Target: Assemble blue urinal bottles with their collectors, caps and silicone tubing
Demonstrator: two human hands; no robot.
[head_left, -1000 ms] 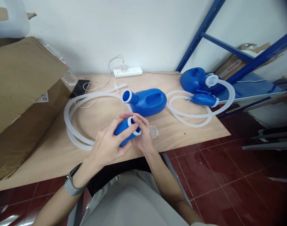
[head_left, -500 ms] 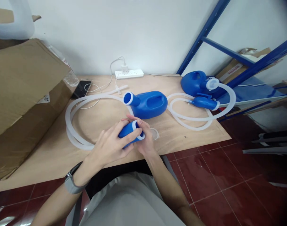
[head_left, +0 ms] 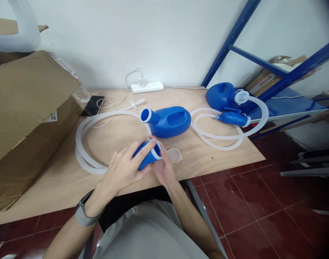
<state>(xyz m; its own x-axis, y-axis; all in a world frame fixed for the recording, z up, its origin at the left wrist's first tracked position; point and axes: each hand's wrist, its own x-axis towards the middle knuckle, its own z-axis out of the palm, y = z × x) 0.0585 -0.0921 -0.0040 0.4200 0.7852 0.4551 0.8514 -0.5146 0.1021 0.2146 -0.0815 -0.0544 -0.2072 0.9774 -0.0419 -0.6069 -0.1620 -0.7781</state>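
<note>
My left hand (head_left: 124, 162) is wrapped over a blue plastic urinal funnel (head_left: 144, 154), whose white-rimmed open mouth faces right. Against the rim rest the thumb and fingers of my right hand (head_left: 164, 169), which grips it from the right and behind. Part of the funnel is hidden by the hands. Just beyond lies a blue urinal bottle (head_left: 168, 126) on its side, its white-rimmed neck uncapped and pointing left. A translucent round lid (head_left: 174, 155) lies flat to the right of my right hand. Left of the bottle, a clear white hose (head_left: 79, 144) is coiled on the table.
At the right stands another blue urinal bottle (head_left: 218, 97) with a capped neck, hose and blue funnel (head_left: 233, 118). Along the wall sit a power strip (head_left: 151, 87) and a phone (head_left: 93, 106). A cardboard box (head_left: 26, 108) fills the left; a blue shelf frame (head_left: 229, 46) rises right.
The funnel has shifted slightly left in my hands, its mouth now turned more toward me. My right hand has moved slightly left, showing more of the lid.
</note>
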